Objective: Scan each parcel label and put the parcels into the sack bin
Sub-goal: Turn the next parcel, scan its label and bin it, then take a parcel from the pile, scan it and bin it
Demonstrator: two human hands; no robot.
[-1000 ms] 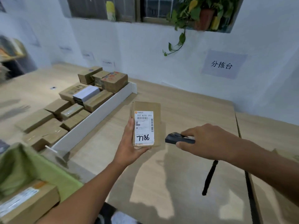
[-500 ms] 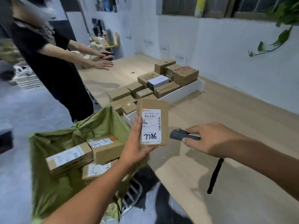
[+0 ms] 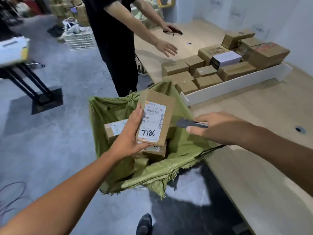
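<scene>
My left hand [image 3: 129,135] grips a small brown parcel [image 3: 155,116] upright, its white label marked 7786 facing me. The parcel hangs above the open green sack bin [image 3: 183,150], which stands on the floor against the table's edge. Several labelled parcels [image 3: 113,128] lie inside the sack, partly hidden by my hand. My right hand [image 3: 218,128] holds a dark handheld scanner [image 3: 189,124], its tip pointing left at the parcel's right edge, a short gap away.
A wooden table [image 3: 254,150] runs along the right. On it a white tray [image 3: 237,83] holds several brown parcels [image 3: 208,72]. A person in black [image 3: 111,39] stands beyond the sack, both hands over the table. My shoe [image 3: 144,224] is below; a crate sits far back.
My view has swung left and down from the table to the sack. Both hands moved with it, so the parcel now hangs over the sack instead of over the tabletop.
</scene>
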